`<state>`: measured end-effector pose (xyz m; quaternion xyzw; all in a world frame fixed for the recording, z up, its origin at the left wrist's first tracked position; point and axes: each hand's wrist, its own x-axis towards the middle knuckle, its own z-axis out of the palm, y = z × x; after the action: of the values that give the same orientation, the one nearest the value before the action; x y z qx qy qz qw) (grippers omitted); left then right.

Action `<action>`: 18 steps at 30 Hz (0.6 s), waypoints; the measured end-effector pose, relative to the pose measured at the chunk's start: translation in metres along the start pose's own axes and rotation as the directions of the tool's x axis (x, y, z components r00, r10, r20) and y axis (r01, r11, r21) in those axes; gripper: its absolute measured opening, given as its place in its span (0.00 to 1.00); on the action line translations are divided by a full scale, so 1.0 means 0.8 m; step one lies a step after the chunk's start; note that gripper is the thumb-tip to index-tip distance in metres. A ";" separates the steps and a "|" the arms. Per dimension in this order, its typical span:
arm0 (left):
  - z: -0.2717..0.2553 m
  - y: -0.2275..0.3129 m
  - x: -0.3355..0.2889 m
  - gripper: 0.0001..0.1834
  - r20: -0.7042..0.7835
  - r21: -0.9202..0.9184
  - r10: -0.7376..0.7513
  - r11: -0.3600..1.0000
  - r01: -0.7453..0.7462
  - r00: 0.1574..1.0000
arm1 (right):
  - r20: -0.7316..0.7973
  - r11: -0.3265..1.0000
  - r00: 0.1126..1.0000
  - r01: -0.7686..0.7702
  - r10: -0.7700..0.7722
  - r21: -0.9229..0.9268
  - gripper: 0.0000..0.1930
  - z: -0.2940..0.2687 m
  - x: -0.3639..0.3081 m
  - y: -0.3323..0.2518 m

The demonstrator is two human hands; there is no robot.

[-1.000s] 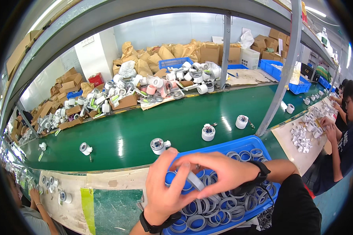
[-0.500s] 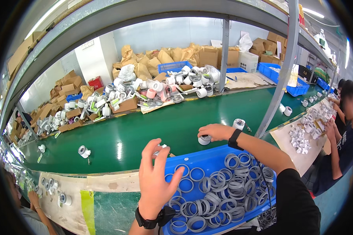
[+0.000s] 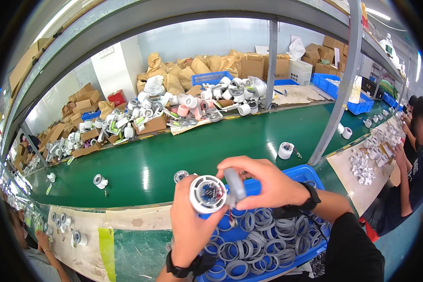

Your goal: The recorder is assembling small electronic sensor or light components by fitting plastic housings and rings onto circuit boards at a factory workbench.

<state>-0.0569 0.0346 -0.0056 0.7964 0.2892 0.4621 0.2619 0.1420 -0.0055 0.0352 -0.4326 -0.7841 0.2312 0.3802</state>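
My left hand (image 3: 189,221) is closed around a white round housing (image 3: 208,194), whose open face shows a circuit board and wiring. A short wire with a connector (image 3: 232,219) hangs beside it. Close against the housing's right side, a grey ring (image 3: 235,184) is pinched edge-on between the thumb and fingers of my right hand (image 3: 272,185). I cannot tell whether ring and housing touch. Below both hands, a blue tray (image 3: 312,175) holds many loose grey rings (image 3: 258,239). Another white housing (image 3: 181,176) sits on the belt, partly hidden behind my left hand.
A green conveyor belt (image 3: 127,174) crosses ahead, carrying a white housing (image 3: 285,150) at right and another (image 3: 99,181) at left. White parts (image 3: 188,101) are heaped beyond it. A metal post (image 3: 338,89) rises at right. Co-workers' hands (image 3: 399,155) are busy at the right-hand table.
My right hand has left the belt, where it gripped a white housing, and now holds a grey ring. My left hand, earlier spread and raised, now holds a white housing.
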 end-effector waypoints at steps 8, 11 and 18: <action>-0.003 0.013 -0.017 0.46 0.025 -0.613 -0.111 0.783 0.103 0.994 | -0.238 0.890 0.942 0.307 -0.235 0.336 0.37 0.016 -0.035 -0.026; -0.004 0.029 -0.014 0.46 0.141 -0.867 -0.182 0.452 0.210 0.973 | -0.311 0.888 0.916 0.347 -0.253 0.302 0.36 0.018 -0.037 -0.029; 0.001 0.018 -0.018 0.45 0.021 -0.820 -0.094 0.568 0.071 0.995 | -0.417 0.893 0.847 0.423 -0.331 0.150 0.33 0.028 -0.037 -0.029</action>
<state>-0.0590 0.0141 -0.0045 0.5648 0.0826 0.5406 0.6180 0.1225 -0.0438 0.0256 -0.2570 -0.7320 0.1547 0.6117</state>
